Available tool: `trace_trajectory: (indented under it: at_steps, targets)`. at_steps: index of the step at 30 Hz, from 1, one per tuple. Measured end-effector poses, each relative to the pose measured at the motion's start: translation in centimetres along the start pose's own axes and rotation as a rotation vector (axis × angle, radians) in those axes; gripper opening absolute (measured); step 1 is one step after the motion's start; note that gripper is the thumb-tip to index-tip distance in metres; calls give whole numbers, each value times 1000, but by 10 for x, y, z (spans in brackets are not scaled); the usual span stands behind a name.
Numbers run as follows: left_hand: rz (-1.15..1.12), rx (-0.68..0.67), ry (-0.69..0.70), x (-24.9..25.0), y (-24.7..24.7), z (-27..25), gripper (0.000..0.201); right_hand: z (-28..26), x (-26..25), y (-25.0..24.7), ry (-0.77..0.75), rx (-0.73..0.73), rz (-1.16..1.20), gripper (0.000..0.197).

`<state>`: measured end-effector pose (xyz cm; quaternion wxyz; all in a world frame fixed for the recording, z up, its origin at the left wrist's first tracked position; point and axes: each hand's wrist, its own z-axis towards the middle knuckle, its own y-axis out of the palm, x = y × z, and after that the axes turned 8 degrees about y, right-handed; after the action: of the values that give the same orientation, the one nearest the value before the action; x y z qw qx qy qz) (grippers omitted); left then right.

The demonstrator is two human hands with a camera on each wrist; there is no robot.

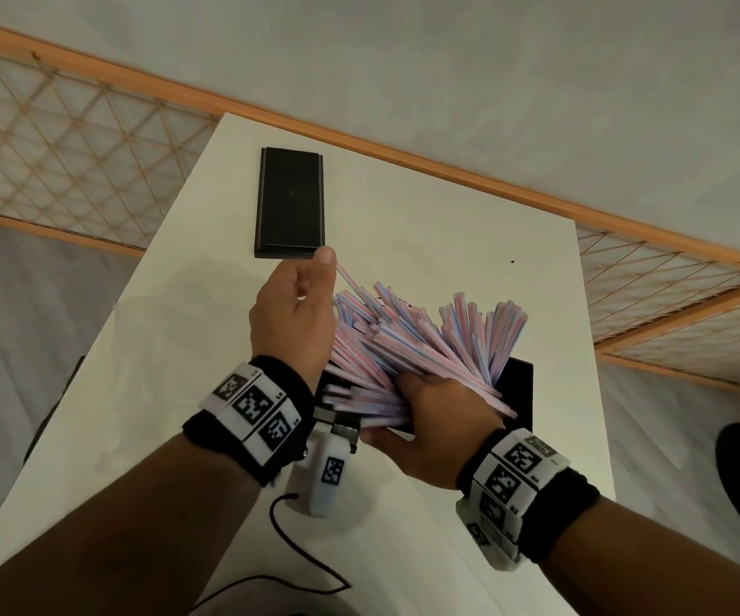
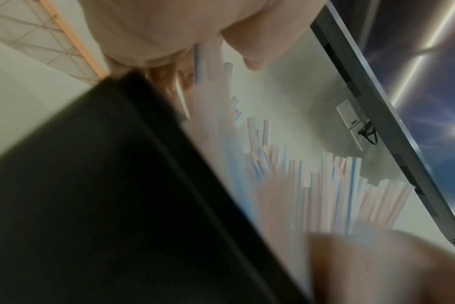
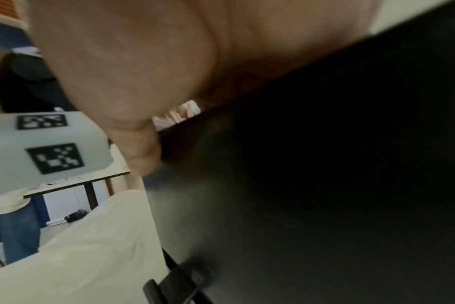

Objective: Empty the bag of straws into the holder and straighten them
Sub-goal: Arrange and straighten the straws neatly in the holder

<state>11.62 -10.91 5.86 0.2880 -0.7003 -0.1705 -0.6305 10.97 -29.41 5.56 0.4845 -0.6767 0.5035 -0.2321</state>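
A black holder [image 1: 520, 393] stands on the white table [image 1: 190, 349], packed with pink-and-blue striped straws [image 1: 426, 335] that fan out unevenly to the left and upward. My left hand [image 1: 320, 271] is raised at the fan's left edge and pinches one straw [image 1: 346, 277] that sticks out above the rest. In the left wrist view that straw [image 2: 198, 61] shows between the fingers, beside the holder [image 2: 91, 185]. My right hand [image 1: 403, 409] grips the holder's near wall [image 3: 299, 164], thumb outside and fingers buried among the straws' lower ends.
A flat black lid [image 1: 290, 202] lies farther back on the table, just beyond my left thumb. A black cable [image 1: 301, 553] trails over the near part of the table. The table's edges drop to grey floor on both sides; a wooden lattice rail [image 1: 448, 171] runs behind.
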Motion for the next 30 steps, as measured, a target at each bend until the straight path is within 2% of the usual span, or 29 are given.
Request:
trace_trajectory:
  at_steps: [3,5,8,9,11,12,14,18,22,27,30]
  targets:
    - [-60,-69,-67,4,-3,1,61,-4,-6,-4,-15,19,23,58]
    - [-126,-90,-100,6,-6,-2,61,-10,-6,-9,-24,79,30,62]
    - [-243,-77,-114,3,-12,-13,63,-26,6,-9,-74,235,86,47]
    - [-282,-78,-124,0,-13,-17,68,-31,12,-8,-55,225,90,41]
    - [-338,-90,-160,-3,-10,-24,76,-35,19,-4,17,99,62,34]
    - [-352,-93,-169,-5,-8,-27,81,-34,20,0,43,37,46,35]
    - [-350,-84,-167,-2,-2,-31,89,-28,20,9,55,7,51,42]
    - [-322,-58,-166,5,0,-34,89,-23,18,19,80,23,90,53]
    - [-300,-65,-172,1,0,-36,85,-21,19,19,205,-1,-49,54]
    - [-252,-47,-140,-4,0,-41,83,-10,15,23,127,-69,32,44]
    - [-230,-57,-120,-9,-1,-40,75,-8,17,20,169,-99,-6,53]
